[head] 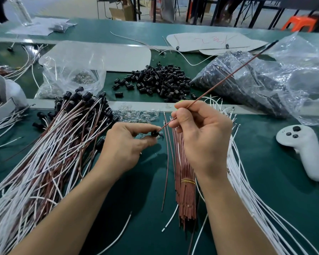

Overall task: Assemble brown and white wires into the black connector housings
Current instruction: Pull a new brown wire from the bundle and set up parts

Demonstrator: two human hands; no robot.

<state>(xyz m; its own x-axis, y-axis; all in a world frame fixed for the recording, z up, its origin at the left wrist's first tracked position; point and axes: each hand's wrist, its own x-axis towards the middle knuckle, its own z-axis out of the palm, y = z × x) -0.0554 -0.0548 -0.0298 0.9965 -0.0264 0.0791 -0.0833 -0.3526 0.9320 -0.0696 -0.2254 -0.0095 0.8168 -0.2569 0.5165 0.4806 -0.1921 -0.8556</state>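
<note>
Two forearms enter from the bottom edge, nearest the viewer.
Left hand [125, 144]: thumb and fingertips pinching a black housing [156, 133] just above the desk.
Right hand [201, 137]: fingers curled, pinching a single brown wire [228, 79]. The wire slants up and to the right, and its lower tip meets the housing.

Other items, largest first:
- Desk [265, 181]: green surface, carrying everything below.
- Heap of fitted wires [53, 153]: brown and white, black housings on their far ends, fanned across the left side.
- Plastic bag [247, 80]: clear and crumpled, far right, filled with dark housings.
- Loose white wires [247, 190]: spread along the right, beside the right forearm.
- Second clear bag [72, 70]: far left, contents too small to tell.
- Pile of black housings [158, 80]: loose, at the centre back.
- Bundle of brown wires [186, 190]: tied with a yellow band, lying between the two forearms.
- White controller [306, 150]: lying at the right edge.
- Small clear glass pieces [136, 114]: scattered just beyond the left hand.
</note>
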